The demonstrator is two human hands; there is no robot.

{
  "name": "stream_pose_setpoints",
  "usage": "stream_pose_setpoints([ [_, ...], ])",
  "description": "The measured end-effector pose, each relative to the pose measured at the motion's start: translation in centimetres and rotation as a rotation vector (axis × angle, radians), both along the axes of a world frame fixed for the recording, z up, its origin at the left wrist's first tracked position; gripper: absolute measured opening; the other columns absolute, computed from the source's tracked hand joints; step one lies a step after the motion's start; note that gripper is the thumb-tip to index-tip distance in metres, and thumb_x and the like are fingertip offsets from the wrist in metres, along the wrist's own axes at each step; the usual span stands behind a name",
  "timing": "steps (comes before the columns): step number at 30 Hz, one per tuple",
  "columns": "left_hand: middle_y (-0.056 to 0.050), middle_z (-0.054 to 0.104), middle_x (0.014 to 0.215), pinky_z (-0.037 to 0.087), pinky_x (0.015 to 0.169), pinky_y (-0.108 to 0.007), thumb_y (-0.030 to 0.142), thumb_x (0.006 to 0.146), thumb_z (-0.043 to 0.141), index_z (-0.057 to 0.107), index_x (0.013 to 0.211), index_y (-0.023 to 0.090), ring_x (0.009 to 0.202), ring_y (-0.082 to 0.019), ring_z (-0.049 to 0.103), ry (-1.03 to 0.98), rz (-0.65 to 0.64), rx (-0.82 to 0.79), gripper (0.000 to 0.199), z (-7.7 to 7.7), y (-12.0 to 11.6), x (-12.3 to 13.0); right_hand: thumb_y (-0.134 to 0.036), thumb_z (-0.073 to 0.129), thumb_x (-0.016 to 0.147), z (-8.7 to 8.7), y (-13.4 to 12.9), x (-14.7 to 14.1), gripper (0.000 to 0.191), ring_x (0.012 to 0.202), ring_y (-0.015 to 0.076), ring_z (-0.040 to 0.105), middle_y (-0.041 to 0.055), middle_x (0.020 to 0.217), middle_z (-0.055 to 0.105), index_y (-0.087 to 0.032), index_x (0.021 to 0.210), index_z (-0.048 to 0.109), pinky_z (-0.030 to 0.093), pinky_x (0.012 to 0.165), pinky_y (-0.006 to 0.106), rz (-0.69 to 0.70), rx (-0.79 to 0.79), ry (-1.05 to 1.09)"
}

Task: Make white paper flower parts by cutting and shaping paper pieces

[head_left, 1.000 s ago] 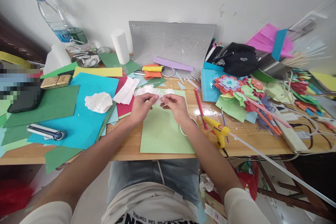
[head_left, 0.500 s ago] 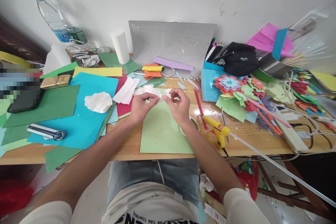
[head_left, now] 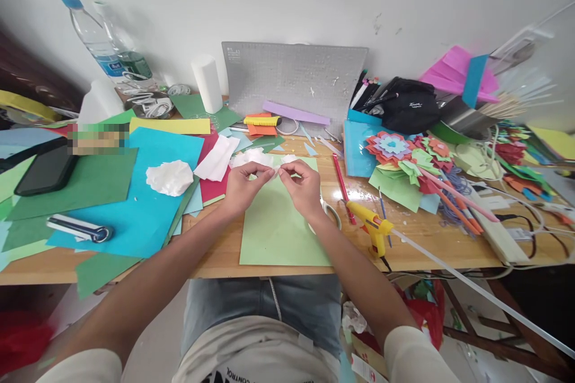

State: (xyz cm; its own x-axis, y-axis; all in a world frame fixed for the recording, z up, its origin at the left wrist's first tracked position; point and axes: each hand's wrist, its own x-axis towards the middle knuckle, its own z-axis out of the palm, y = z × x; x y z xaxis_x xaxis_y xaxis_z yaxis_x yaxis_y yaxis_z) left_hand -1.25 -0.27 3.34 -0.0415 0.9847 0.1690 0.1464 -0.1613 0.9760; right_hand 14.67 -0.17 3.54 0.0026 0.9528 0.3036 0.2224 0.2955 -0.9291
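Note:
Above the top part of a light green sheet [head_left: 283, 227], my left hand [head_left: 247, 185] and my right hand [head_left: 302, 185] meet at their fingertips. Each pinches thumb against index finger on a tiny whitish piece, too small to make out well. White tissue pieces [head_left: 252, 157] lie just behind my left hand, and a small white bit [head_left: 288, 158] shows behind my right. Scissors [head_left: 332, 213] rest partly hidden under my right wrist. A crumpled white tissue [head_left: 169, 178] sits on the blue sheet [head_left: 135, 224] at the left.
A yellow glue gun [head_left: 371, 221] and a red pencil-like stick [head_left: 344, 188] lie right of the green sheet. Paper flowers [head_left: 393, 146] are further right. A grey cutting mat [head_left: 294, 75] leans on the wall. At left are a stapler [head_left: 79, 228] and a phone [head_left: 47, 166].
My fingertips have come closer together, and my right hand has shifted slightly left. The white piece seen at my right fingertips is now mostly out of sight. The view has tilted slightly.

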Motion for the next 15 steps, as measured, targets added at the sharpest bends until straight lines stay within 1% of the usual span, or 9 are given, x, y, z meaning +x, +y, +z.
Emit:
stream_pose_setpoints([
  [3,-0.003,0.068,0.074,0.043,0.057,-0.026,0.046,0.074,0.075,0.076,0.078,0.018,0.062,-0.013,0.051,-0.062,-0.015,-0.048,0.028,0.01,0.04,-0.01,-0.037,0.065,0.081,-0.1,0.15,-0.07,0.017,0.074,0.0154,0.058,0.0024,0.082,0.062,-0.021,0.078,0.067,0.048,0.06,0.025,-0.005,-0.033,0.032],
  [8,-0.002,0.065,0.07,0.042,0.056,-0.024,0.044,0.074,0.075,0.074,0.077,0.017,0.061,-0.012,0.049,-0.117,-0.009,-0.083,0.027,-0.15,0.02,0.14,-0.036,0.065,0.08,-0.45,0.25,-0.3,0.016,0.072,0.0143,0.057,0.0016,0.081,0.06,-0.021,0.078,0.065,0.048,0.061,0.025,0.001,-0.067,0.095],
  [13,-0.001,0.063,0.068,0.043,0.057,-0.025,0.045,0.077,0.073,0.072,0.077,0.017,0.061,-0.012,0.051,-0.088,0.001,-0.077,0.028,-0.31,-0.08,0.21,-0.034,0.064,0.081,-0.44,0.1,-0.33,0.013,0.075,0.0147,0.058,0.0018,0.083,0.06,-0.021,0.079,0.064,0.048,0.06,0.025,-0.003,-0.031,0.081],
  [15,-0.002,0.067,0.075,0.045,0.06,-0.026,0.045,0.077,0.073,0.074,0.083,0.017,0.063,-0.013,0.053,-0.043,-0.001,-0.049,0.028,-0.28,-0.14,0.23,-0.033,0.063,0.082,-0.25,-0.02,-0.33,0.013,0.077,0.0154,0.059,0.0022,0.083,0.061,-0.021,0.079,0.064,0.049,0.061,0.025,-0.01,-0.011,0.019],
])
